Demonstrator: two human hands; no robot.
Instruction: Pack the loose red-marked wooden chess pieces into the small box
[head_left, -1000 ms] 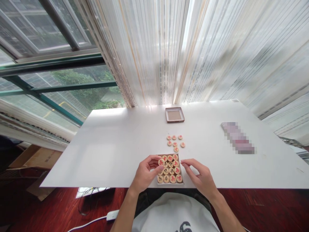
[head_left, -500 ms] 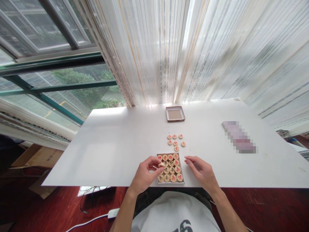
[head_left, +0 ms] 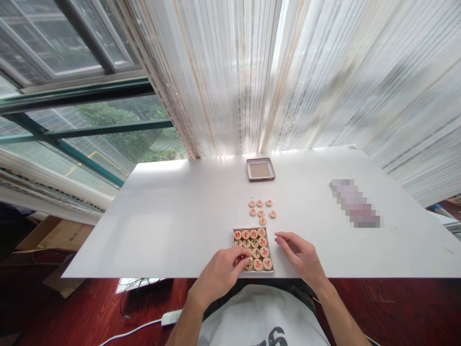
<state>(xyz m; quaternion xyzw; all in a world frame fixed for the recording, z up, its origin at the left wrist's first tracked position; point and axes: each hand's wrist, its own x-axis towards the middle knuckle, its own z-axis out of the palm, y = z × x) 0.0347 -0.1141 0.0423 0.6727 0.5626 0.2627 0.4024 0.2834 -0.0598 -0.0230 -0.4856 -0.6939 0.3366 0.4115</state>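
An open, shallow box (head_left: 272,271) stands at the table's front edge, filled with rows of round wooden Chinese chess pieces, some marked in red and some in black. Over its lower left part is my left hand (head_left: 222,270), thumb and fingertips closed on a pale Chinese chess piece (head_left: 249,261). That hand hides some pieces in the lower left. My right hand (head_left: 299,253) rests to the right of the box, thumb and fingers together, with nothing visible in them. Beyond the box, several loose red-marked Chinese chess pieces (head_left: 261,213) lie on the table.
An open box lid (head_left: 260,171) lies at the back of the white table (head_left: 173,216). A blurred, pixelated flat object (head_left: 356,204) is on the right. Striped curtains (head_left: 245,81) hang behind the table. A white power strip (head_left: 171,317) is below at the left.
My left hand has moved down and slightly right over the box, uncovering the second row's left piece and covering lower ones. My right hand stays beside the box.
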